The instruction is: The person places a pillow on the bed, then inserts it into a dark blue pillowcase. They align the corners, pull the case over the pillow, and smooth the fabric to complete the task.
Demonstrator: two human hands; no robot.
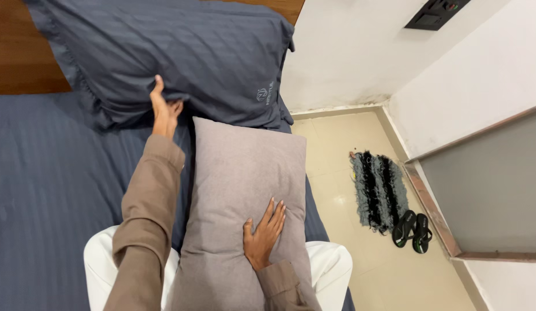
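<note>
A large dark blue striped pillow leans against the wooden headboard at the top of the bed. My left hand reaches forward and grips the lower edge of that pillow's cover. A smaller grey-beige pillow lies lengthwise on my lap and the bed. On this grey pillow's lower part my right hand lies flat with its fingers spread. Both arms wear brown sleeves, and my legs are in white trousers.
A dark blue striped sheet covers the bed. To the right is a beige tiled floor with a black-and-grey shaggy mat and a pair of black sandals. White walls, a black switch panel and a grey door stand beyond.
</note>
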